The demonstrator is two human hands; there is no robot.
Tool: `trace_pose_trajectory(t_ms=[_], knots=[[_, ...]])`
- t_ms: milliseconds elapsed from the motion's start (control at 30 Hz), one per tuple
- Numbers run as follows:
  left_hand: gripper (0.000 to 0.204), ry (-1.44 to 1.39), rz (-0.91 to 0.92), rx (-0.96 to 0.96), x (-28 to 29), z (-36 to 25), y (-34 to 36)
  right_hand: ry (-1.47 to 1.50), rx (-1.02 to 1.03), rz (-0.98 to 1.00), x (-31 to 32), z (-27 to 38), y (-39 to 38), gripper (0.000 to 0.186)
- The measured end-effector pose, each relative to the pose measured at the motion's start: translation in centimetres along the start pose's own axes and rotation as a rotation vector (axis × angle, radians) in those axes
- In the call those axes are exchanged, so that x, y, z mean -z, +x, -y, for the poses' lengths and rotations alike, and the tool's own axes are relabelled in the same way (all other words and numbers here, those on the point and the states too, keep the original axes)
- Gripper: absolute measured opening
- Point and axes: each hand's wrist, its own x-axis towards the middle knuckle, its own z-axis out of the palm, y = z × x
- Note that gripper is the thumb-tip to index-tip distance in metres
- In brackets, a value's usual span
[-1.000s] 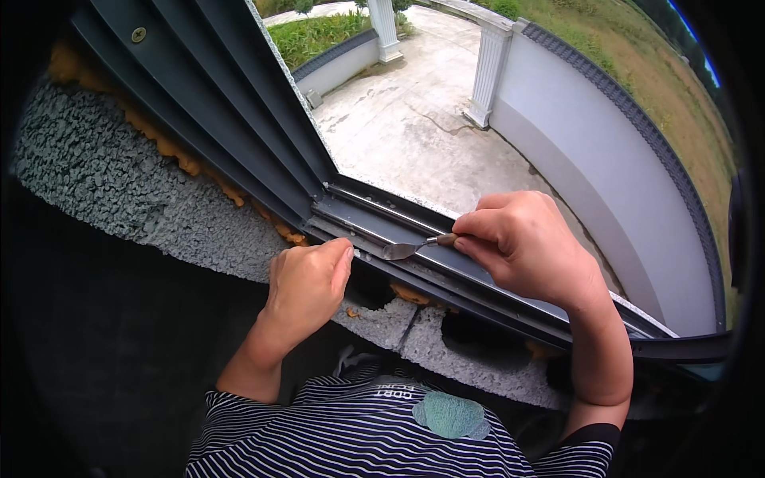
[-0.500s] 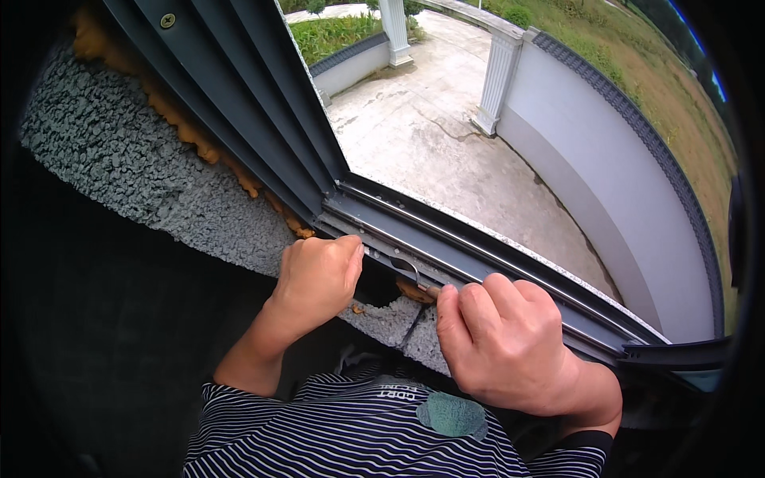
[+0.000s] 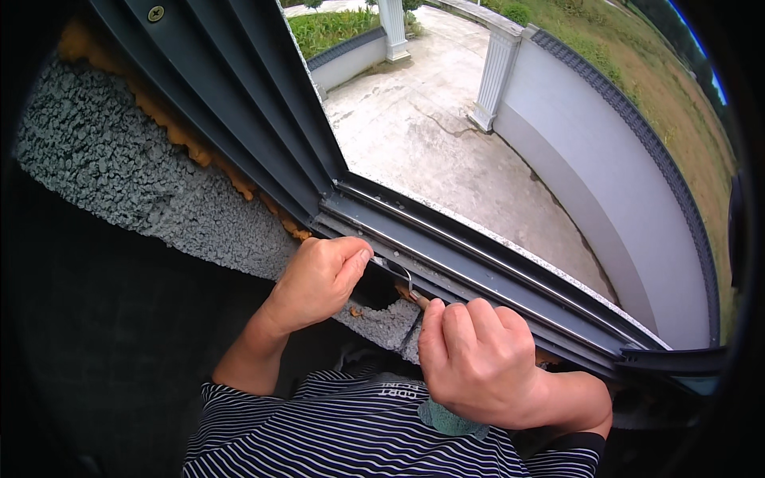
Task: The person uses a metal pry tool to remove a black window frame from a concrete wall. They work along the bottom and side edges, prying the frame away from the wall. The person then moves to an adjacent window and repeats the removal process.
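My right hand (image 3: 476,362) grips the handle of a small metal scraper (image 3: 409,280), whose curved blade reaches toward my left fingertips at the near lip of the dark window track (image 3: 478,275). My left hand (image 3: 312,285) is closed beside that lip, thumb and forefinger pinched by a small pale bit; what exactly it holds is hard to make out. Orange foam (image 3: 402,291) shows just under the track around the blade, above a dark hollow in the broken gray masonry (image 3: 374,327).
The dark frame's upright (image 3: 231,111) rises at left, edged with orange foam (image 3: 183,139) over rough gray masonry (image 3: 103,151). Outside lie a concrete yard (image 3: 422,159), a curved white wall (image 3: 606,159), pillars (image 3: 498,80) and grass (image 3: 335,32). My striped shirt (image 3: 319,430) fills the bottom.
My right hand has moved down toward me, turning the scraper from lying over the track to angling up to its near lip. My left hand has shifted slightly right.
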Motion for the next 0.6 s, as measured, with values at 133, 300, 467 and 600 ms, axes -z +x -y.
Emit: trace_pose_trajectory(t_ms=[133, 300, 467, 600], knots=[[0.019, -0.139, 0.055, 0.069, -0.1, 0.2, -0.1, -0.025, -0.018, -0.001, -0.4, 0.9, 0.1, 0.005], [0.02, -0.344, 0.093, 0.177, 0.0, 0.4, -0.3, -0.011, -0.029, -0.027, -0.9, 0.4, -0.7, 0.013], [0.017, -0.491, 0.149, 0.204, -0.4, 0.5, -0.4, -0.037, -0.025, -0.048, -1.5, 0.0, -1.5, 0.023], [0.017, -0.391, 0.045, 0.131, -0.7, 0.4, -0.4, -0.014, -0.051, -0.037, -1.5, 0.1, -1.4, 0.023]])
